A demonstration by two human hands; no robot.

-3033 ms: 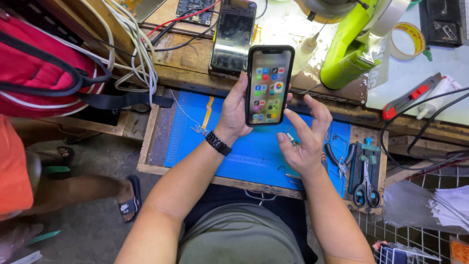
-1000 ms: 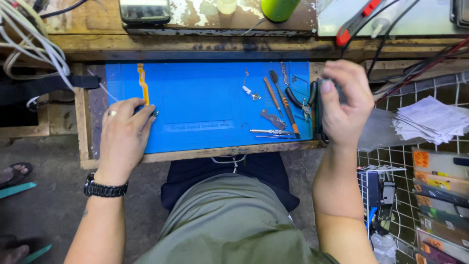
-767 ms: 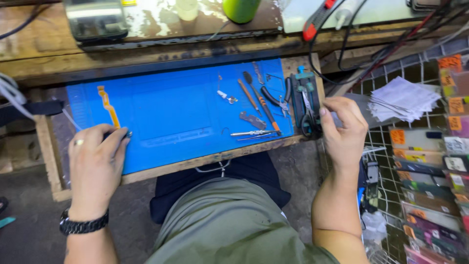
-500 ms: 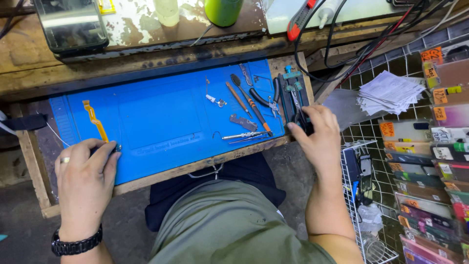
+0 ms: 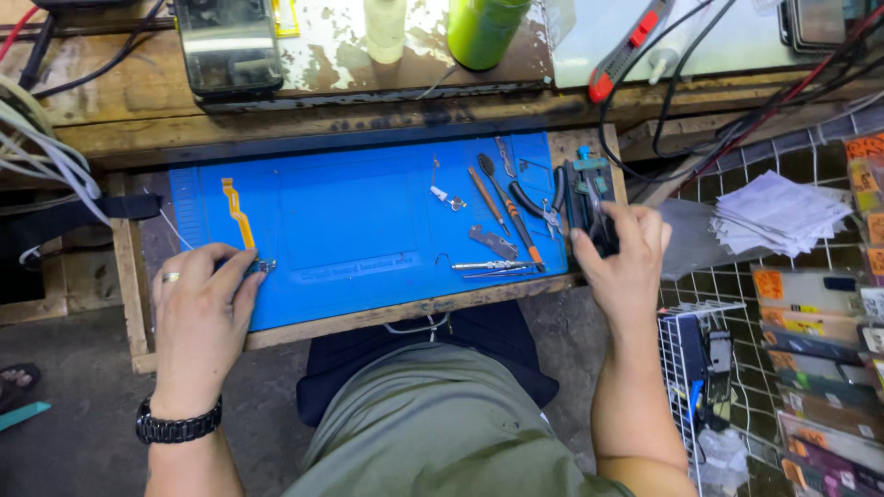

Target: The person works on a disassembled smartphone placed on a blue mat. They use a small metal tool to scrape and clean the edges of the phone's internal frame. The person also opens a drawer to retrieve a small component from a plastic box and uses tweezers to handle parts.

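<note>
Resting palm-down on the blue mat (image 5: 368,216), the left hand (image 5: 201,308) has its fingers loosely curled together over a small dark part at the mat's front-left; whether it grips that part or only presses it flat, cannot tell. A ring and a black wristwatch (image 5: 178,428) sit on that hand and arm. Just beyond its fingertips, an orange flex cable (image 5: 238,210) lies on the mat, apart from the hand. The right hand (image 5: 626,262) is at the mat's right edge, fingers bent and closed around a dark object beside the tool rack (image 5: 589,184); the object is mostly hidden, so its kind is unclear. Step in hand, as I read it: laying out or picking gear at the mat's right edge while the left steadies a part. Any next move there calls for a clean lift clear of the pliers (image 5: 543,198), which lie touching the rack's side. Toward mat centre from the right hand: two screwdrivers (image 5: 502,207) side by side, tweezers (image 5: 493,267) near the mat's front edge, a small metal plate (image 5: 493,242) between them. Past the mat's far edge: wooden bench (image 5: 120,115), a phone (image 5: 228,41) lying flat, a green bottle (image 5: 483,28). Right of the mat: stacked papers (image 5: 778,212).
</note>
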